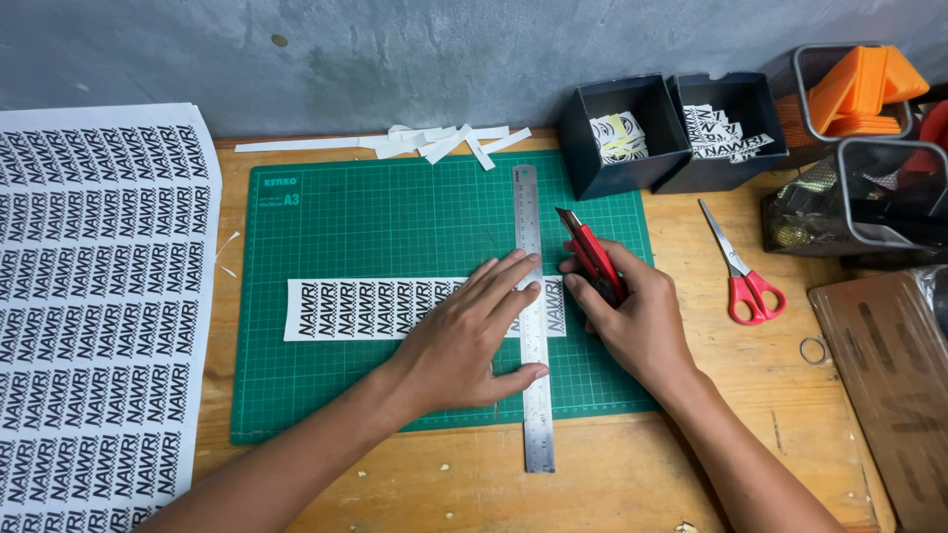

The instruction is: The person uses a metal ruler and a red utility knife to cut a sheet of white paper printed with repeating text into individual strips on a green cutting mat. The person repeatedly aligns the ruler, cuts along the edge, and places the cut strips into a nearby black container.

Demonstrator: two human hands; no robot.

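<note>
At the centre of the frame the left hand (464,341) lies flat with its fingers (504,271) spread open, pressing down on a steel ruler (533,326) and on the printed label strip (385,309) beneath it. The ruler's long axis runs up and down the frame, crossing the strip at a right angle near the strip's right end; the strip's own long axis runs left to right across the green cutting mat (395,227). Just right of the ruler, the right hand (632,316) has its fingers closed around a red utility knife (591,255), whose blade points toward the upper left of the frame and sits just beside the ruler's right edge, at about the level of the strip's top edge. So the right hand is the one nearer the cutting line, and the short piece of strip showing to the right of the ruler lies directly under that hand. Along the left edge of the frame a large printed label sheet (99,316) hangs over the tabletop (691,454). White paper offcuts (434,143) lie above the mat. In the upper right stand two dark boxes (681,123) holding cut labels, with red-handled scissors (746,276) below them and wire mesh baskets (859,188) at the right edge.
</note>
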